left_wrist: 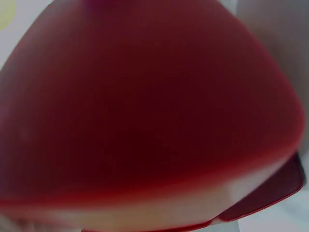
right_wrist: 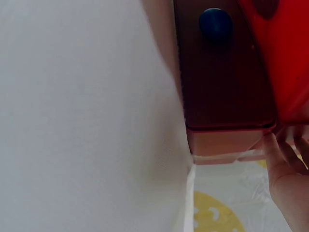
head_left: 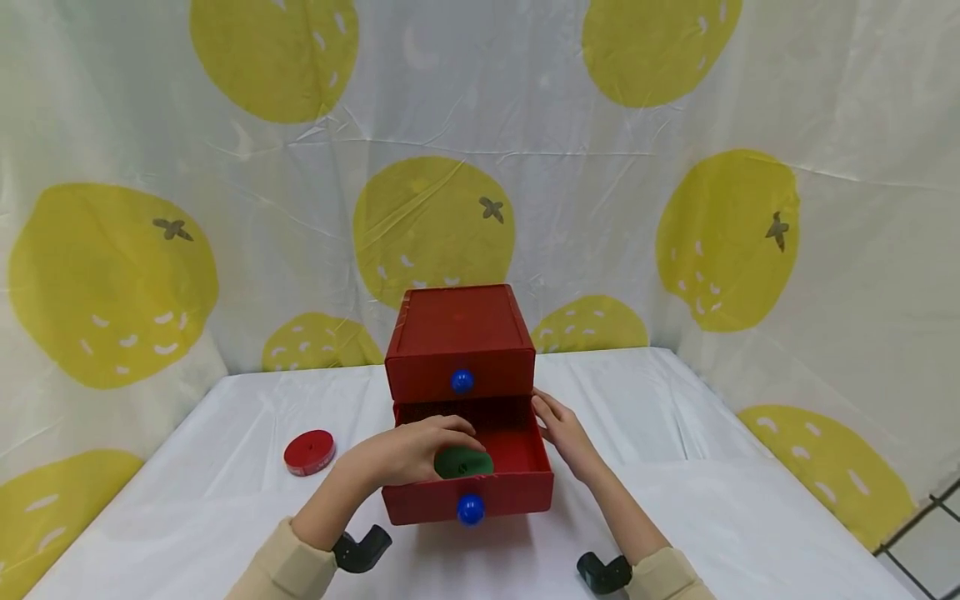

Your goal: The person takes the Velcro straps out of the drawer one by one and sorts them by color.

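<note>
A small red cabinet [head_left: 461,321] stands on the white table with its lower drawer [head_left: 521,490] pulled out. My left hand [head_left: 412,450] reaches over the drawer's left side and holds a flat green roll [head_left: 468,461], like coiled tape, inside it. Only the cabinet's red surfaces fill the left wrist view, blurred and close, so the roll is hidden there. Against the right side of the cabinet and drawer rests my right hand [head_left: 566,433]. In the right wrist view its fingers [right_wrist: 276,159] touch the drawer's side behind the front panel.
A red roll [head_left: 309,452] of similar shape lies on the table left of the cabinet. Blue knobs stick out from the closed upper drawer [head_left: 408,379] and the lower one. A lemon-patterned curtain [head_left: 540,208] hangs behind and at both sides.
</note>
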The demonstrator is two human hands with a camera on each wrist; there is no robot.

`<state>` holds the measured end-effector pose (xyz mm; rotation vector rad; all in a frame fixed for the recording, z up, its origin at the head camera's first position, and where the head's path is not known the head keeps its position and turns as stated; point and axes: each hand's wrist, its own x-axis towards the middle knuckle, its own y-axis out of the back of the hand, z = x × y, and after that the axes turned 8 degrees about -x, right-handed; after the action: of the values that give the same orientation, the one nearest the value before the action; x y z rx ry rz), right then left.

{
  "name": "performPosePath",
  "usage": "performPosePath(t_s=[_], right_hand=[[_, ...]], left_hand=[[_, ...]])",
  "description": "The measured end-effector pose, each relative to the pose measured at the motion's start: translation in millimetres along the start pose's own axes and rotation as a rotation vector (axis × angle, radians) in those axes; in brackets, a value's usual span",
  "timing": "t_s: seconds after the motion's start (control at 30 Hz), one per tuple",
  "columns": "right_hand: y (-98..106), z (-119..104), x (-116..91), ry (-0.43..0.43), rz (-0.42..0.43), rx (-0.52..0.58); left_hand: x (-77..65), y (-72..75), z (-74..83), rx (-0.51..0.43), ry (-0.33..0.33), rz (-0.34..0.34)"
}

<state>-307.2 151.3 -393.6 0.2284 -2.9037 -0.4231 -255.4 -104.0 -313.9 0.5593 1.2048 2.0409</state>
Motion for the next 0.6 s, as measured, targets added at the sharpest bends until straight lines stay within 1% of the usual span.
performPosePath(t_s=[0.07, 0.17, 0.27, 0.43, 0.6], right_hand=[[0.4, 0.3, 0.1, 0.001, -0.005, 0.0], [0.3, -0.3, 0.5, 0.0, -0.002, 0.006], [0.2, -1.2, 0.8, -0.002, 0.006, 0.01], [0.1, -1.5, 0.9, -0.003, 0.004, 0.009], [-0.4, -0.4, 0.5, -0.002, -0.002, 0.007]], left_hand=[[2.6, -2.0, -1.1, -0.013, 0.01, -0.018], [4.8, -4.1, -1.7, -0.011, 0.018, -0.008], [5.6, -5.1, -1.2, 0.01, 0.027, 0.004], [5.5, -6.5, -1.3, 0.052, 0.054, -0.007], [4.8, -7.8, -2.2, 0.032, 0.064, 0.001]])
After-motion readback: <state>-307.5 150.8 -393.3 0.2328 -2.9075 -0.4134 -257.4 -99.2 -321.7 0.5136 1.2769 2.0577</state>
